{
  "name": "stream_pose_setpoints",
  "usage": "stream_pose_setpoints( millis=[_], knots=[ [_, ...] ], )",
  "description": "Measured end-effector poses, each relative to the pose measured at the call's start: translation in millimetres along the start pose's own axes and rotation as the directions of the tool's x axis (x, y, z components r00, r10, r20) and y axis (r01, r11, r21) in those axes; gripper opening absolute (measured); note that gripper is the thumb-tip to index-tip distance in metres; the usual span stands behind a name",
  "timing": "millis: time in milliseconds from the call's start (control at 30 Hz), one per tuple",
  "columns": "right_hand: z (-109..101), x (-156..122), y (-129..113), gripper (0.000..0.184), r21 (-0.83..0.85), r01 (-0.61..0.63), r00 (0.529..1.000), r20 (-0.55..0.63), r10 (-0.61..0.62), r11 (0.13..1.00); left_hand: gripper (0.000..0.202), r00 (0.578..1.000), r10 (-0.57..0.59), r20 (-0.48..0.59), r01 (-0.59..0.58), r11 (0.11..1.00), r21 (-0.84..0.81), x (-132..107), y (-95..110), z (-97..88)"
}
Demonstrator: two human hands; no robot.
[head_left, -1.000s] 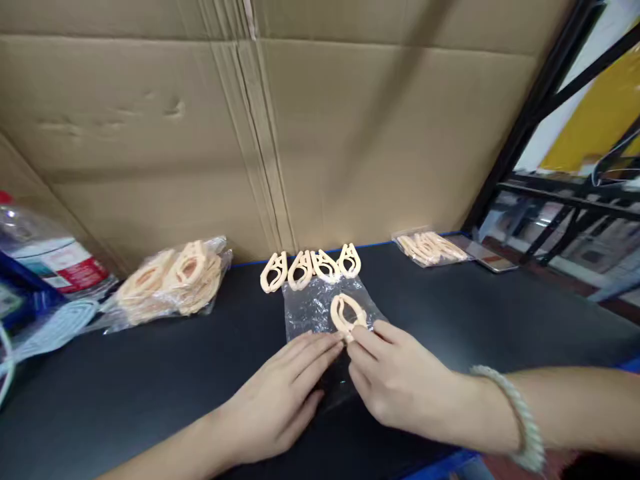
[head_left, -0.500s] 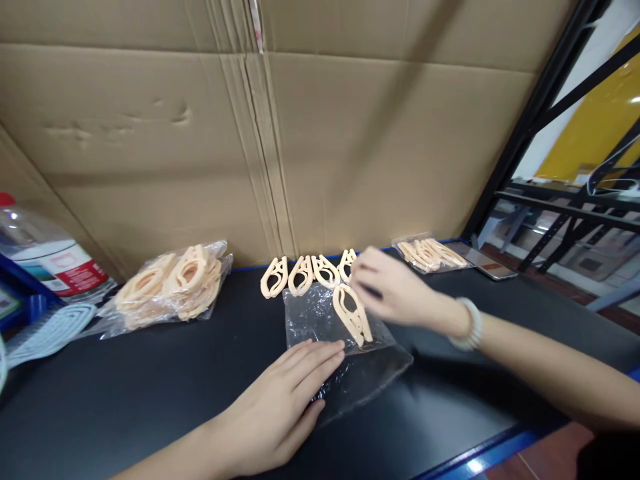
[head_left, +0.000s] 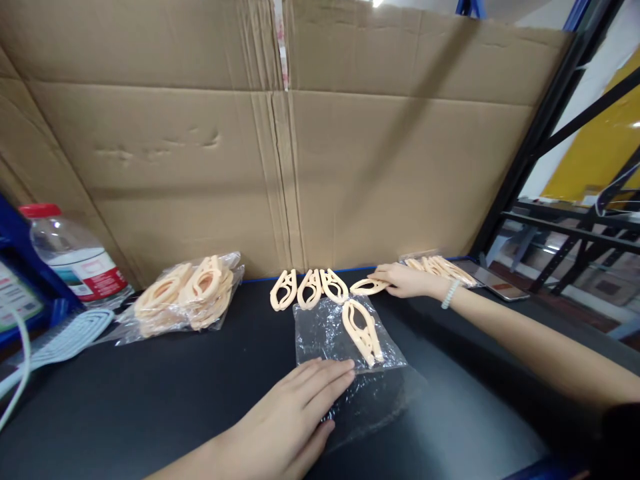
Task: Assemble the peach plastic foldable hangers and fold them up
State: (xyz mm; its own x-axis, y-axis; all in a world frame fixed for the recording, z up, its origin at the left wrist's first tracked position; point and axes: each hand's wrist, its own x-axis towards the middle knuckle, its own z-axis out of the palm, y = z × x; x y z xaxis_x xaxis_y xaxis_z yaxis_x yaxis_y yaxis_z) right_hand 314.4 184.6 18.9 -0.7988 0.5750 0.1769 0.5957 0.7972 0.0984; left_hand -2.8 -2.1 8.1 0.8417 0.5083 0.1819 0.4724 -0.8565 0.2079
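My left hand lies flat, fingers stretched out, on the near part of a clear plastic bag. On the bag rests a beige folding hanger, folded up. My right hand, wearing a pale beaded bracelet, reaches to the back of the table and grips the right end of another folding hanger, which is turned sideways. To its left, three more folded hangers stand in a row: a left one, a middle one and a right one.
Bagged hangers lie at back left, with a smaller bagged bundle behind my right wrist. A phone is at far right. A red-capped bottle and light blue hairbrush are left. A cardboard wall closes the back.
My right hand has moved right and back, and the hanger at the row's right end has turned sideways in its fingers. The view has tilted up slightly; my left hand stays on the bag.
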Motion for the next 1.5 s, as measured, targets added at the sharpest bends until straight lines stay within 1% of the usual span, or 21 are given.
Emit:
stream_pose_setpoints(
  millis=[133, 200, 300, 367, 400, 433, 500, 567, 633, 700, 767, 800, 900, 1000, 1100, 1133, 1200, 1267, 1333, 1400, 1500],
  knots=[
    [-30, -44, -11, 0.03, -0.014, -0.076, 0.997, -0.034, 0.076, 0.997, 0.064, 1.0, 0.006, -0.025, -0.007, 1.0, -0.03, -1, -2, 2.2],
    [-45, -62, -26, 0.028, -0.039, -0.14, 0.979, -0.158, 0.133, 0.989, 0.064, 1.0, 0.01, -0.02, -0.011, 0.999, -0.037, 0, -3, 2.7],
    [-66, -83, -63, 0.017, -0.015, -0.155, 0.906, -0.4, 0.136, 0.988, 0.063, 1.0, 0.001, -0.025, -0.003, 0.999, -0.045, 1, -3, 3.0],
    [-80, -91, -99, 0.014, 0.001, -0.106, 0.858, -0.505, 0.092, 0.994, 0.063, 0.999, -0.005, -0.041, 0.003, 0.999, -0.052, 1, -3, 3.4],
    [-86, -93, -118, 0.014, 0.034, -0.086, 0.849, -0.521, 0.091, 0.996, 0.064, 0.999, -0.007, -0.048, 0.005, 0.999, -0.054, 1, -3, 3.8],
    [-92, -94, -138, 0.013, 0.062, -0.037, 0.847, -0.527, 0.064, 0.997, 0.066, 0.998, -0.01, -0.055, 0.007, 0.998, -0.056, 1, -3, 4.4],
    [-99, -92, -173, 0.016, 0.062, 0.051, 0.878, -0.479, -0.015, 0.997, 0.069, 0.997, -0.012, -0.073, 0.008, 0.998, -0.06, 1, -3, 6.1],
    [-98, -84, -198, 0.026, 0.034, 0.165, 0.916, -0.376, -0.141, 0.986, 0.071, 0.995, -0.005, -0.102, -0.002, 0.998, -0.068, 0, -3, 7.7],
    [-88, -72, -211, 0.021, -0.004, 0.286, 0.906, -0.323, -0.272, 0.958, 0.071, 0.992, 0.0, -0.129, -0.01, 0.997, -0.076, 0, -3, 8.8],
    [-69, -58, -215, 0.018, -0.074, 0.377, 0.869, -0.316, -0.38, 0.923, 0.071, 0.99, 0.003, -0.138, -0.014, 0.997, -0.077, 0, -2, 8.8],
    [-46, -45, -213, 0.02, -0.161, 0.4, 0.842, -0.323, -0.432, 0.902, 0.074, 0.99, 0.023, -0.14, -0.034, 0.996, -0.077, 0, -2, 8.4],
    [-36, -39, -212, 0.021, -0.198, 0.38, 0.846, -0.319, -0.426, 0.903, 0.076, 0.989, 0.034, -0.143, -0.045, 0.996, -0.075, 0, -2, 8.2],
    [-12, -28, -210, 0.025, -0.266, 0.264, 0.894, -0.292, -0.339, 0.927, 0.078, 0.988, 0.008, -0.157, -0.018, 0.998, -0.065, 0, -2, 8.4],
    [-12, -28, -210, 0.025, -0.284, 0.196, 0.924, -0.267, -0.273, 0.939, 0.077, 0.988, -0.031, -0.153, 0.022, 0.998, -0.06, 0, -1, 8.7],
    [-31, -29, -200, 0.02, -0.174, 0.25, 0.913, -0.286, -0.291, 0.953, 0.076, 0.991, -0.014, -0.13, 0.007, 0.998, -0.059, 0, -1, 7.2],
    [-38, -27, -191, 0.02, -0.12, 0.269, 0.905, -0.309, -0.293, 0.956, 0.075, 0.993, -0.01, -0.117, 0.004, 0.998, -0.055, 0, -1, 6.4],
    [-50, -14, -165, 0.023, -0.099, 0.176, 0.905, -0.376, -0.201, 0.979, 0.072, 0.996, 0.0, -0.091, -0.003, 0.999, -0.042, 1, -1, 4.8],
    [-50, 8, -130, 0.02, -0.112, 0.101, 0.939, -0.318, -0.132, 0.989, 0.069, 0.997, 0.01, -0.078, -0.013, 0.999, -0.035, 2, -1, 3.7],
    [-39, 35, -93, 0.027, -0.084, 0.139, 0.967, -0.205, -0.154, 0.987, 0.068, 0.997, 0.016, -0.08, -0.019, 0.999, -0.033, 2, -1, 3.1],
    [-20, 59, -62, 0.042, -0.037, 0.166, 0.982, -0.087, -0.169, 0.985, 0.068, 0.996, 0.016, -0.084, -0.019, 0.999, -0.032, 2, 0, 2.7],
    [4, 81, -34, 0.054, -0.039, 0.17, 0.985, -0.035, -0.171, 0.985, 0.068, 0.997, 0.007, -0.079, -0.009, 1.0, -0.021, 1, 2, 1.6]
  ],
)
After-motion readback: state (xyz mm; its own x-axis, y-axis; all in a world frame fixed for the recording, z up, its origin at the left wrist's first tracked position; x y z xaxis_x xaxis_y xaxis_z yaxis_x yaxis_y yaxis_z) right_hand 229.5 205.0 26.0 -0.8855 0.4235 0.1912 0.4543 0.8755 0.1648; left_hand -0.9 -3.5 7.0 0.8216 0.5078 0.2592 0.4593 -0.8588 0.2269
